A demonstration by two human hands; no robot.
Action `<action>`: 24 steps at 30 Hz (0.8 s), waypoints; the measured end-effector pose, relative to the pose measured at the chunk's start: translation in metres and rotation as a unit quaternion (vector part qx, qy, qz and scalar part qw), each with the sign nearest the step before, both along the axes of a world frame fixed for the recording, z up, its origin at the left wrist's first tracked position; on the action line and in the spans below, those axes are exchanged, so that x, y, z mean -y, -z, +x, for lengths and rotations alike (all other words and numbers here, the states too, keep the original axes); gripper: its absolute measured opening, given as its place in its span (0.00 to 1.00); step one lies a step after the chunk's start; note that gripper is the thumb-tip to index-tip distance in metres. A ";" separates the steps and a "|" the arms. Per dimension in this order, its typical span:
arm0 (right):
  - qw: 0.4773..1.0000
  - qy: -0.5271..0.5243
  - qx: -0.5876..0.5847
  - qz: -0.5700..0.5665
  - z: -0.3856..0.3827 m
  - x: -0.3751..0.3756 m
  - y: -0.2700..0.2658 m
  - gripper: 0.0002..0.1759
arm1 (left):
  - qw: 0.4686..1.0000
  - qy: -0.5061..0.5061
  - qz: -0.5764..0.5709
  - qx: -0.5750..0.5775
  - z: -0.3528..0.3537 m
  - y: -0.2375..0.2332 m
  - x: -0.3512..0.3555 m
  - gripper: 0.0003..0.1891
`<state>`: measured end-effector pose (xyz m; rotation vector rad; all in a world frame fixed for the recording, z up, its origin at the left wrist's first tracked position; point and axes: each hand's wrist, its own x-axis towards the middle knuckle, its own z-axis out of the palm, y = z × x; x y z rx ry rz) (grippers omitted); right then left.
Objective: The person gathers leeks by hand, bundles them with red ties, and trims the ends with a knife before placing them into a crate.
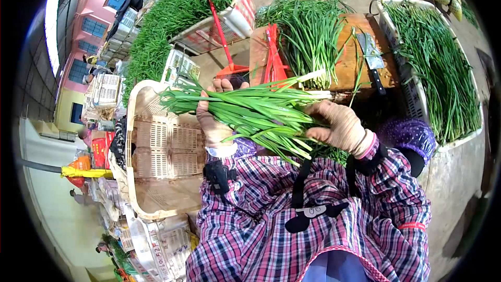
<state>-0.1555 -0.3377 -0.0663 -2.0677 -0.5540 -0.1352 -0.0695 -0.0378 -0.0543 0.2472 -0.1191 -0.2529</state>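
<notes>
A loose bunch of garlic chives (255,105) lies sideways across both my hands in front of my chest, pale stem ends to the right. My left hand (211,122) is wrapped round the leafy part from below, its fingertips showing beyond the leaves. At the stem end, my right hand (342,125) has thumb and fingers curled against the stalks. Both hands wear tan gloves. Behind the bunch, a larger pile of chives (313,36) rests on a wooden board (342,68), beside a cleaver (371,57) and red ties (274,57).
A white crate (167,193) stands at my left. Crates of upright greens stand at the right (436,68) and back left (188,15). A red-handled dustpan (229,65) stands behind the bunch. People and stacked crates line the far left.
</notes>
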 end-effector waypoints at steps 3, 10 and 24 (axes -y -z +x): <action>0.997 0.028 0.007 -0.065 -0.003 -0.009 0.009 0.21 | 1.000 0.011 -0.018 -0.007 -0.003 -0.001 0.004 0.13; 0.994 0.061 0.072 -0.053 -0.014 -0.022 0.002 0.14 | 0.992 -0.106 0.022 -0.064 -0.008 -0.007 0.012 0.06; 0.978 -0.025 0.202 -0.041 -0.031 -0.044 0.009 0.12 | 0.993 -0.107 0.008 0.043 -0.001 0.012 0.002 0.09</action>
